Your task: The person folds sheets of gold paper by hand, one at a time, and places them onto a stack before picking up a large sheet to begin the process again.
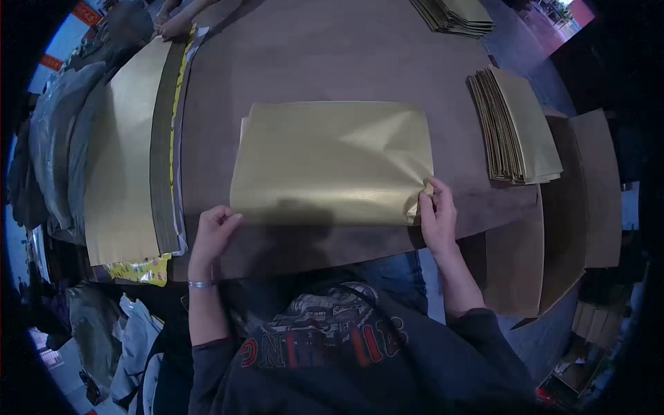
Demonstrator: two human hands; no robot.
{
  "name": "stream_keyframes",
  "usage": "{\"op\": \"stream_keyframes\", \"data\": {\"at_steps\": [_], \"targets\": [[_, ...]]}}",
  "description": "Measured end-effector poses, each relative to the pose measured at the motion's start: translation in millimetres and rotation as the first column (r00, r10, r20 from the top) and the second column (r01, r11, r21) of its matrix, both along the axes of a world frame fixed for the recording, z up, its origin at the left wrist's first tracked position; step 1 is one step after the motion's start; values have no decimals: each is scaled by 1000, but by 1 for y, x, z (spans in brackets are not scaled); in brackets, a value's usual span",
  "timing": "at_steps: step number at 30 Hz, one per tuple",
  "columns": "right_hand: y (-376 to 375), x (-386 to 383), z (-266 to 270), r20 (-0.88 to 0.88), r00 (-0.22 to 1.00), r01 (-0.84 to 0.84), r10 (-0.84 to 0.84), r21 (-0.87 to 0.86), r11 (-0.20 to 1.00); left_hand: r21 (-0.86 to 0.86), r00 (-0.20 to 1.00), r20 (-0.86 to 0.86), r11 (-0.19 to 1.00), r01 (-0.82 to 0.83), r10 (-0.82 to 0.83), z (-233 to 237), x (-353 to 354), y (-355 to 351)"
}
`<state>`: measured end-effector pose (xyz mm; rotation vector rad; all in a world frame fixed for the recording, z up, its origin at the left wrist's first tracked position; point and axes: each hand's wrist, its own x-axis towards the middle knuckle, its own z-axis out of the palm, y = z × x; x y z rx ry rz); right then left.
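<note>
A folded gold paper sheet (332,162) lies flat on the brown table (311,55) in front of me. My left hand (213,232) rests at the sheet's near left corner, fingers curled, touching the edge. My right hand (437,214) pinches the near right corner of the sheet between thumb and fingers. A crease runs across the sheet's upper right part.
A tall stack of flat gold sheets (124,159) lies at the table's left. Two piles of folded gold sheets sit at the right (519,128) and far right (456,15). An open cardboard box (574,207) stands at the right edge. Another person's hand (173,24) shows far left.
</note>
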<state>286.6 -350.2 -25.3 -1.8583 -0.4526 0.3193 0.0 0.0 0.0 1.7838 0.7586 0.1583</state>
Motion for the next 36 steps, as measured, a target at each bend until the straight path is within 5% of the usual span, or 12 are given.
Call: {"op": "stream_keyframes", "data": {"at_steps": [3,6,15,18,19,23,26,36], "targets": [[15,3,27,111,990,-50,86,-293,955,130,989,-146,991,-19,38,25,15,-5],[8,7,28,115,981,-108,155,-340,934,44,966,-258,999,0,12,39,18,-17],[7,9,38,84,962,-219,261,-339,915,-83,972,91,974,-211,218,22,105,17],[2,9,35,13,970,-228,245,-315,921,30,959,194,976,-218,208,-3,111,27],[0,10,35,33,965,-231,258,-352,907,177,974,103,959,-220,204,-5,109,28],[-3,14,38,-45,948,-311,317,-366,877,186,979,132,966,-181,158,-5,89,21],[1,19,37,-14,927,-353,375,-378,856,443,983,-84,889,-113,166,7,88,17],[4,19,39,-72,938,-342,339,-357,869,525,989,-62,847,-81,132,11,101,30]]}}
